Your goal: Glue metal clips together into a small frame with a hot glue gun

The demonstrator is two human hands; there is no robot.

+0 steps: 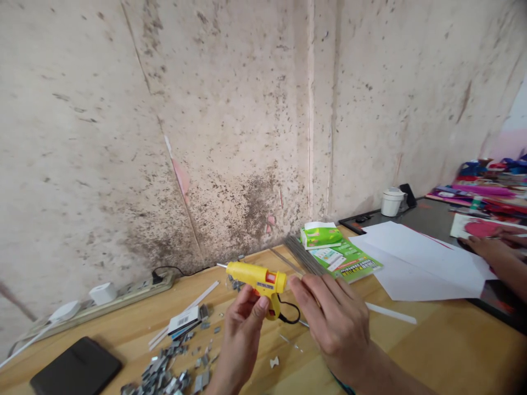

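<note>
One glue gun [251, 275] sat in L hand [242, 329], fingers pinching its handle; R hand [336, 323] fingers pinched something (prob. glue stick [289, 282]) behind it; straight alignment seemed best.

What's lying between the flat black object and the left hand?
In the head view, a scatter of small metal pieces lies between the flat black object and the left hand, which holds the yellow glue gun.
</note>
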